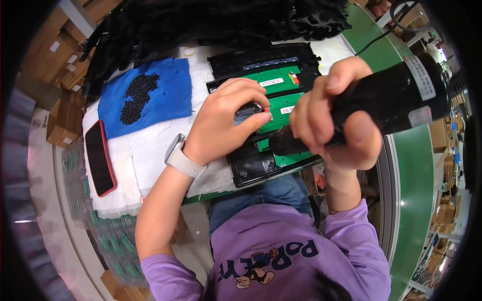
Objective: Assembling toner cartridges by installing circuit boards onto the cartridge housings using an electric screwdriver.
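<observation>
My right hand (346,115) is wrapped round a thick black electric screwdriver (396,100), held tilted over the right side of the work. Its narrow front end points down and left at the green circuit boards, and the bit cannot be made out. The boards (281,83) lie in black plastic housings (251,170) set side by side. My left hand (228,118), with a pale watch on its wrist, rests on the middle housing. Its thumb and fingers are apart, the thumb tip beside a red connector on the middle board.
Many tiny black pieces, probably screws, are heaped on a blue cloth (175,85) to the left. Beside it lies a red-edged phone (100,158) on white padding. Dark plastic parts (201,22) are piled along the back. A green conveyor surface (419,190) runs down the right.
</observation>
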{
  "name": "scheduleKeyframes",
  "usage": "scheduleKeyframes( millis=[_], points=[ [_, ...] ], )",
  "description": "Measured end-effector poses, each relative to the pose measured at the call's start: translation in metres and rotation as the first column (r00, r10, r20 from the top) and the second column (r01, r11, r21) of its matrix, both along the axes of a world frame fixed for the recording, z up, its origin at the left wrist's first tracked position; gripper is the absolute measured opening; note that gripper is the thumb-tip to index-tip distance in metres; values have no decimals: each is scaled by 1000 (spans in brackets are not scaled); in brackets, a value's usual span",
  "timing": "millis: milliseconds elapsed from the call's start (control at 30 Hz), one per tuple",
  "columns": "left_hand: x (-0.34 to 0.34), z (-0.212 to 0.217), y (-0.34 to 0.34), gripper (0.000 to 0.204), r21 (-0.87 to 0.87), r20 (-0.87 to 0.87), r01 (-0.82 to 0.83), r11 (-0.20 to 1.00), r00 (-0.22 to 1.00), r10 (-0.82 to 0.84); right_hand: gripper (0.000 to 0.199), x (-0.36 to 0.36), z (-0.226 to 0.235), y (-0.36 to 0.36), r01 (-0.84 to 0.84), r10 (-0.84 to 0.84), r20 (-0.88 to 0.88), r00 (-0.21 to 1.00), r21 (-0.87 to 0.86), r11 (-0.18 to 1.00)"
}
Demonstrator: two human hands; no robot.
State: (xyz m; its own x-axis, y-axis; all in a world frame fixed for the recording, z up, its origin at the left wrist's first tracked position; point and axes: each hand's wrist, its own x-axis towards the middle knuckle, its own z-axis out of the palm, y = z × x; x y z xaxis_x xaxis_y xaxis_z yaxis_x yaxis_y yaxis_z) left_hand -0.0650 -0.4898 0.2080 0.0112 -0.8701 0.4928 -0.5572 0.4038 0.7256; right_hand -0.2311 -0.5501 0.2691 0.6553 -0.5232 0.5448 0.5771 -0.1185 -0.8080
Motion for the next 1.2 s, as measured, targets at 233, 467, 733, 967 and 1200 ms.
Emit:
scheduleKeyframes(
  millis=[233,467,733,967,1200],
  points=[
    [-4,-17,-4,17,-84,142,-21,996,989,33,38,12,-3,-1,9,-17,-54,998,-138,990],
    [-5,-14,0,17,-25,110,-30,999,993,33,33,23,-6,2,5,-19,-89,996,-154,988],
    [-6,-13,2,18,-19,-112,-25,1000,993,23,27,33,-6,6,-2,-21,-131,991,-174,985],
    [-3,-9,2,24,-143,131,-59,988,988,78,24,31,2,6,6,-34,-188,982,-147,989],
    [-7,-7,-1,16,-85,-7,-16,996,1000,15,40,13,2,-12,-215,217,69,974,-36,976]
  ],
)
